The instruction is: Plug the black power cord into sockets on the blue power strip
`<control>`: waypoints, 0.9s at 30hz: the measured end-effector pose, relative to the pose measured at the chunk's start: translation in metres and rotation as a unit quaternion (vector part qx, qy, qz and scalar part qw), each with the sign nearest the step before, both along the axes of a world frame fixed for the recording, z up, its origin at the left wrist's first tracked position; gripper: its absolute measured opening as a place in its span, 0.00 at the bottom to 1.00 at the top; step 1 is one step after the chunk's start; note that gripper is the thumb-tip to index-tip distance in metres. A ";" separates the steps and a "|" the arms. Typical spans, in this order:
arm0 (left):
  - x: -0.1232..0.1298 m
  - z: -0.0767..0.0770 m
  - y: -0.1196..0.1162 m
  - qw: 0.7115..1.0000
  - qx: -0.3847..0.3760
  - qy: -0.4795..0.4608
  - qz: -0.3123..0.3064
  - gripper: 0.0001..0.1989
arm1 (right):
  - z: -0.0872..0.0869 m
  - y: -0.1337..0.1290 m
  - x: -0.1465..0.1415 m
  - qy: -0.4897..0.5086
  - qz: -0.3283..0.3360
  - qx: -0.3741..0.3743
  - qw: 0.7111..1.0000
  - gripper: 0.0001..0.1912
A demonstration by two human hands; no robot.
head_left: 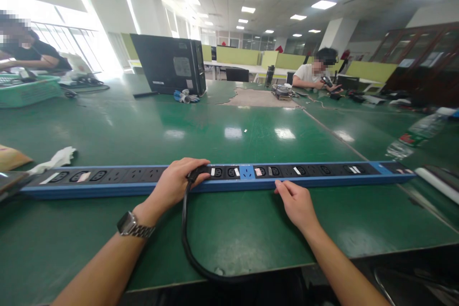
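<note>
A long blue power strip [222,184] with a black socket face lies across the green table in front of me. My left hand [179,177] is wrapped over its middle, closed on the black plug [194,175] of a thick power cord [185,229]. Fingers hide where the plug meets the sockets. From there the cord loops down and over the near table edge. My right hand [296,201] is closed in a pinch at the strip's front edge, right of the blue socket [246,172]. Whatever is between those fingertips, if anything, is hidden.
Behind stand a black computer tower [168,67] and some gloves [185,96]. A plastic bottle [416,136] lies at the right, a green basket [28,93] at the left. One person sits at far left; another, at far right, handles a dark object.
</note>
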State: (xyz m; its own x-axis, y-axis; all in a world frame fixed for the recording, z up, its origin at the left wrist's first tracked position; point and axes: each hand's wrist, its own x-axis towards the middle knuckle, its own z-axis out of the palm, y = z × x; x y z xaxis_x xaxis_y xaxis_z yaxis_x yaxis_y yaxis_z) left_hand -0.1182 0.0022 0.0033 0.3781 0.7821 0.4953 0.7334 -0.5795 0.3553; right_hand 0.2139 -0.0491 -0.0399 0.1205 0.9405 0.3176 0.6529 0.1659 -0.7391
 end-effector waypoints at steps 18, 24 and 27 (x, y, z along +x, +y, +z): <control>0.064 0.013 -0.005 0.991 -0.024 -0.115 -0.059 0.17 | 0.000 0.003 -0.002 -0.023 -0.008 -0.008 1.000 0.28; 0.109 0.004 0.002 1.000 -0.021 -0.016 -0.004 0.14 | 0.000 0.002 -0.002 -0.018 -0.003 -0.010 1.000 0.27; 0.113 0.005 0.002 1.000 -0.019 0.014 0.007 0.13 | 0.000 0.003 -0.002 -0.019 -0.003 -0.016 1.000 0.27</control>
State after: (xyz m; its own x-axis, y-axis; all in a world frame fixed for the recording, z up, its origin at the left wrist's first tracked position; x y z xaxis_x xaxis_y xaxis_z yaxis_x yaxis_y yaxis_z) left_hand -0.0056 0.0040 0.0082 0.3812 0.8055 0.4537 0.7509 -0.5561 0.3562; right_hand 0.2118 -0.0464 -0.0395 0.1155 0.9492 0.2927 0.6815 0.1387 -0.7186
